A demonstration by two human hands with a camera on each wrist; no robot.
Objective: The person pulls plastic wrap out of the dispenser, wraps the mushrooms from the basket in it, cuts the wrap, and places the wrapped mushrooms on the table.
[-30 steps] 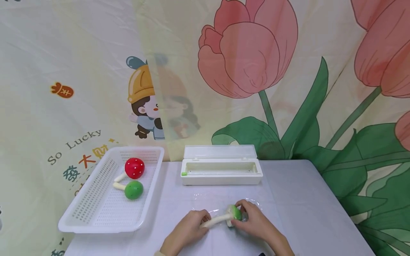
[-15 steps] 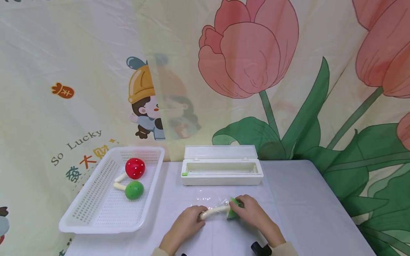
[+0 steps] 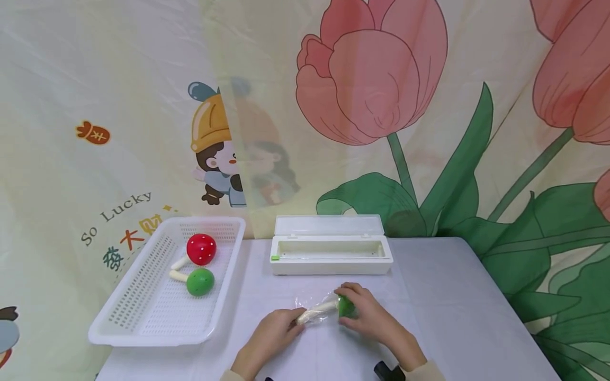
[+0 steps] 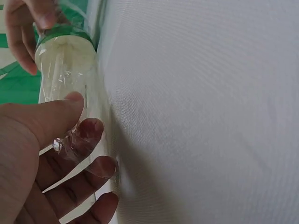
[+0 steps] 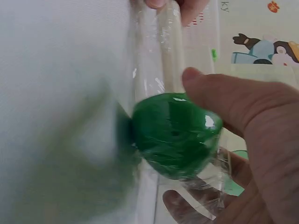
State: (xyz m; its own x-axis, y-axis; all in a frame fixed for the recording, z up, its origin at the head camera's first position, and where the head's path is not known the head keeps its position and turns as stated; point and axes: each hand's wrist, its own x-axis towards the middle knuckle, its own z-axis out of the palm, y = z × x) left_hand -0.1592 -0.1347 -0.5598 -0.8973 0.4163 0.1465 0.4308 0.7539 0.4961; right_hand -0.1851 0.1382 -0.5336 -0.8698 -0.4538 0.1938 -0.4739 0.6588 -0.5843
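Observation:
A toy mushroom with a green cap (image 3: pixel 346 307) and a pale stem (image 3: pixel 318 312) lies sideways between the hands, low over the table. Clear plastic wrap (image 4: pixel 70 144) covers it, crinkled and loose at both ends. My left hand (image 3: pixel 275 334) pinches the wrapped stem end between thumb and forefinger, its other fingers spread loosely in the left wrist view. With thumb and fingers, my right hand (image 3: pixel 371 316) grips the cap; film hangs over those fingers in the right wrist view. The stem's very tip is hidden by the left hand.
A white perforated basket (image 3: pixel 147 338) at left holds a red white-dotted toy mushroom (image 3: pixel 201 249) and a green toy mushroom (image 3: pixel 200 282). Behind the hands stands a white plastic-wrap dispenser (image 3: pixel 332 267), lid raised. A printed curtain (image 3: pixel 267 106) hangs behind the white-covered table (image 3: pixel 452 317).
The right hand has shifted slightly up and left around the cap, and the cap has turned. The film now lies round the stem. The left hand has barely moved.

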